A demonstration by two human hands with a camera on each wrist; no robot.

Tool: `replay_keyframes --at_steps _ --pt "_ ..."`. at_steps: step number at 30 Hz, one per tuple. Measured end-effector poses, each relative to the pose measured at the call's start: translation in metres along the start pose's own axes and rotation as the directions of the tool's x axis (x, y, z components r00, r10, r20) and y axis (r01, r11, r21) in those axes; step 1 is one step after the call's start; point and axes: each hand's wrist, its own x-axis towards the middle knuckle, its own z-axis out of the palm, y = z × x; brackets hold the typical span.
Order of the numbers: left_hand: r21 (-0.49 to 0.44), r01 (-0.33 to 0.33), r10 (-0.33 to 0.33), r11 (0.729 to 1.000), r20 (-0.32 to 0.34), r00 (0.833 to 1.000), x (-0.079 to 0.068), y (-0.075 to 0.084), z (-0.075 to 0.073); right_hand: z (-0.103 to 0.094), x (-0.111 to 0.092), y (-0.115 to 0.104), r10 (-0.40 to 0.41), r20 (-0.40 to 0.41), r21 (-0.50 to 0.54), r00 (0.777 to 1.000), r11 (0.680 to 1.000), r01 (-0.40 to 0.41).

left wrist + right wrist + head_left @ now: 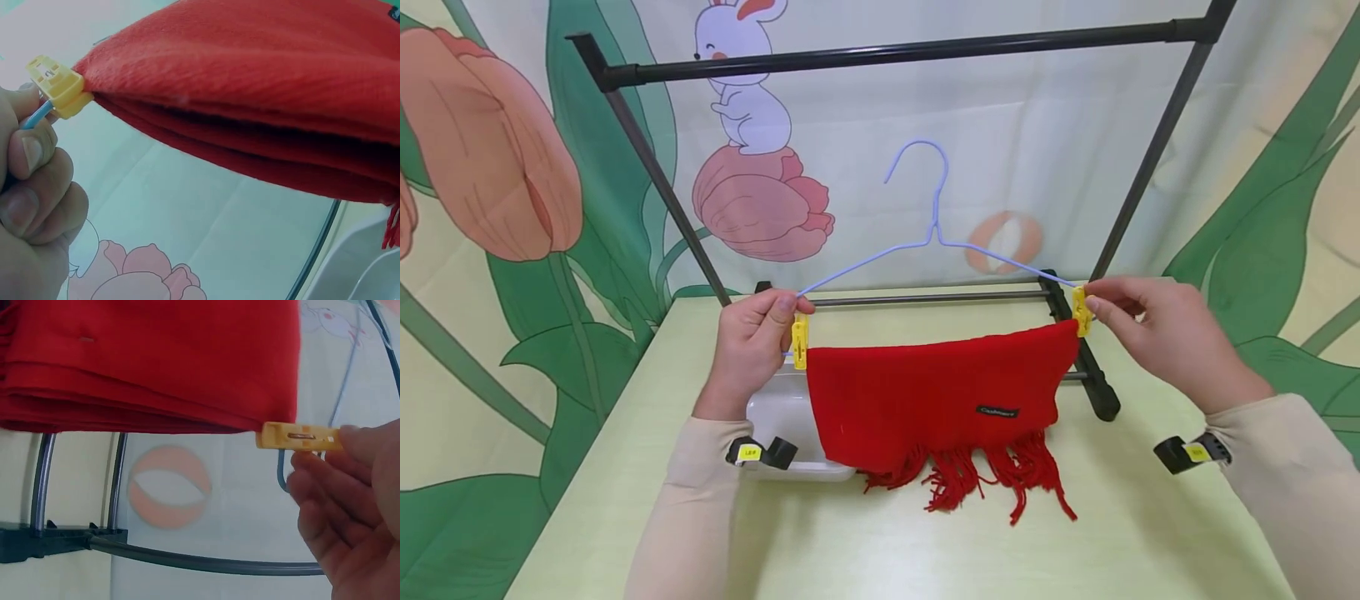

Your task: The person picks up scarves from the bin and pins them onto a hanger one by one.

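A folded red scarf (925, 392) with a fringe and a small dark label hangs from a pale blue wire hanger (937, 237). Yellow clothespins hold its top corners, one at the left (801, 343) and one at the right (1081, 312). My left hand (748, 350) grips the hanger's left end, fingers curled round the wire beside the left clothespin (57, 86). At the other end, my right hand (1165, 337) pinches the right clothespin (299, 436) between thumb and fingers. The hanger hook points up, below the rack's top bar and apart from it.
A black garment rack (910, 55) stands behind the scarf, its right foot (1097, 387) on the pale table (625, 500). Partly hidden behind the scarf at the left is a white plastic container (775, 408). A printed curtain (865, 192) hangs at the back.
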Motion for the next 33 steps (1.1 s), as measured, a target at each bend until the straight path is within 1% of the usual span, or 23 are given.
replay_keyframes --at_steps 4,7,9,12,14,18,20,22,23,26,28,31,33 --pt "0.000 -0.039 0.039 0.999 0.013 0.999 -0.001 -0.001 -0.002 0.000 -0.003 -0.001 -0.016 -0.041 -0.031 0.999 0.999 0.015" --pt "0.013 -0.078 0.078 0.997 0.014 0.997 -0.002 -0.001 -0.003 -0.004 -0.007 0.001 -0.037 -0.064 -0.012 0.997 0.999 0.037" --pt "0.019 -0.106 0.106 0.994 0.010 0.994 -0.003 0.000 -0.003 -0.005 -0.008 0.001 -0.055 -0.058 -0.006 0.997 0.999 0.054" --pt "0.026 -0.148 0.148 0.989 0.009 0.989 -0.003 0.001 -0.003 -0.008 -0.008 0.002 -0.073 -0.026 -0.005 0.997 0.997 0.073" --pt "0.023 -0.161 0.161 0.987 0.009 0.987 -0.002 0.001 -0.003 -0.010 -0.008 0.003 -0.040 -0.006 0.009 0.999 0.999 0.040" --pt "0.023 -0.161 0.161 0.987 0.004 0.987 -0.002 0.000 -0.004 -0.015 -0.009 0.012 0.067 0.022 0.074 0.997 0.995 -0.069" --pt "0.022 -0.165 0.165 0.986 -0.001 0.986 -0.003 0.000 -0.004 -0.018 -0.008 0.018 0.072 0.054 0.085 0.996 0.994 -0.076" --pt "0.020 -0.176 0.176 0.984 -0.007 0.984 -0.003 -0.001 -0.004 -0.019 -0.005 0.023 0.013 0.115 0.082 0.993 0.996 -0.023" --pt "0.018 -0.185 0.185 0.983 -0.010 0.983 -0.003 -0.001 -0.004 -0.019 -0.003 0.025 -0.025 0.154 0.086 0.988 0.996 0.012" --pt "0.024 -0.223 0.224 0.974 -0.016 0.975 -0.002 -0.002 -0.005 -0.018 -0.001 0.030 -0.133 0.245 0.129 0.960 0.986 0.104" --pt "0.037 -0.250 0.251 0.967 -0.017 0.968 0.000 -0.002 -0.005 -0.017 -0.001 0.032 -0.179 0.277 0.183 0.944 0.974 0.131" --pt "0.060 -0.275 0.276 0.960 -0.015 0.961 0.003 -0.003 -0.006 -0.019 -0.005 0.036 -0.247 0.310 0.297 0.918 0.942 0.153" --pt "0.059 -0.280 0.281 0.958 -0.012 0.960 0.005 -0.005 -0.005 -0.021 -0.007 0.039 -0.303 0.340 0.387 0.890 0.908 0.161"
